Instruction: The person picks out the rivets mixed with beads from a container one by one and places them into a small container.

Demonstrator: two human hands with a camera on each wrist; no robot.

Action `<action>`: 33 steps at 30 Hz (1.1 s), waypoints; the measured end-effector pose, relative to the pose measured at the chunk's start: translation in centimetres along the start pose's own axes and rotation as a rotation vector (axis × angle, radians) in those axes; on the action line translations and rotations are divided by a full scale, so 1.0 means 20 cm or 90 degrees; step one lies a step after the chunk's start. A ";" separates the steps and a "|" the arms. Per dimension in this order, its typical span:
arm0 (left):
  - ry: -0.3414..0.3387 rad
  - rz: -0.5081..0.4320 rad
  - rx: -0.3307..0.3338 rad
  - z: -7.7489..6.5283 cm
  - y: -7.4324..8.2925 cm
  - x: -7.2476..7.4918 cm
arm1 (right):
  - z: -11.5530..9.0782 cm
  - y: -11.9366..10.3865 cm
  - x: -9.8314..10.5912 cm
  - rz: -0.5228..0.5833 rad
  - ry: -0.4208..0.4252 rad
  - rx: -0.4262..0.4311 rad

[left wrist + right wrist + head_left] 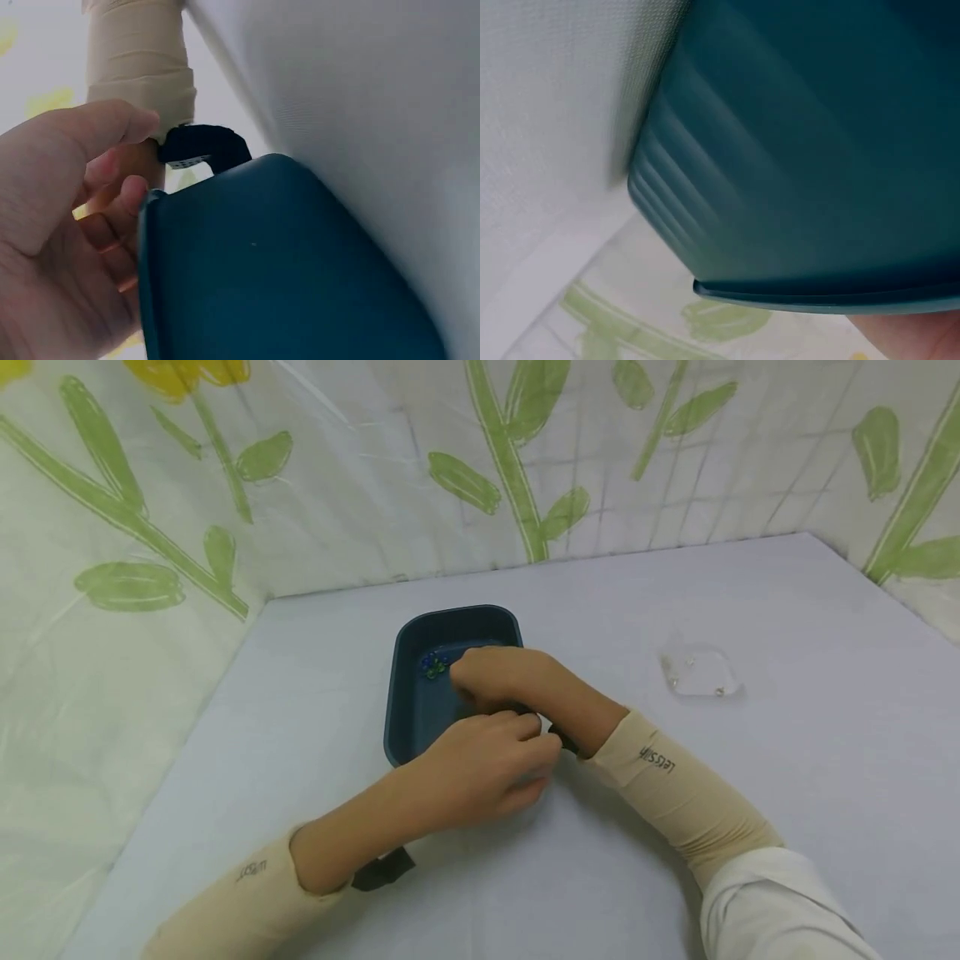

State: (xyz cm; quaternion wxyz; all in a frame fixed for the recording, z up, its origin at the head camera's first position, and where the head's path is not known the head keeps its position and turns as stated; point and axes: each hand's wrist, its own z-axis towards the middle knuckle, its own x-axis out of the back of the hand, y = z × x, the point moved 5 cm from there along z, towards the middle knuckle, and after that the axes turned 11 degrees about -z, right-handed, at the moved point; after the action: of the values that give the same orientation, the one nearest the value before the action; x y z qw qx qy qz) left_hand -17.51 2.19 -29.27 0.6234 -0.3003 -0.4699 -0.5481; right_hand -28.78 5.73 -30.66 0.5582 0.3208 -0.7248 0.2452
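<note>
A dark teal bin [423,727] stands on the table, with a cluster of small blue and green beads [434,665] on its floor. Over its right side reaches my right hand [498,677], bent downward; its fingertips and anything between them are hidden. Part of the right hand [915,337] shows past the rim in the right wrist view. My left hand [483,764] is at the bin's near edge, close below the right wrist. In the left wrist view, the left hand's [67,225] fingers bend loosely beside the rim, thumb apart, nothing visible between them.
To the right lies a small clear tray [701,672] with a few shiny bits in it. A black strap [206,142] circles the right wrist below a beige sleeve. A curtain [337,485] with painted plants hangs behind the white table [787,777].
</note>
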 end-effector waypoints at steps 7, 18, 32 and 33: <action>0.002 -0.025 0.019 0.00 -0.01 0.00 | -0.01 0.01 -0.01 0.012 -0.002 -0.034; -0.007 -0.002 0.032 0.01 -0.02 -0.02 | 0.01 0.02 -0.01 0.003 -0.017 -0.017; -0.020 0.034 0.049 -0.02 -0.03 -0.03 | 0.00 0.05 0.00 0.017 -0.005 0.005; -0.014 0.010 0.059 -0.03 -0.04 -0.03 | 0.01 0.05 0.00 0.019 -0.006 0.007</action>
State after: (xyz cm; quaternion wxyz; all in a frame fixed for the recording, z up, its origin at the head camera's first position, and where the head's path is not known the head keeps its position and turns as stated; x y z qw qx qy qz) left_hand -18.07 1.63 -30.13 0.6356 -0.2808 -0.4996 -0.5173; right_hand -29.53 6.26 -30.60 0.5493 0.3141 -0.7307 0.2562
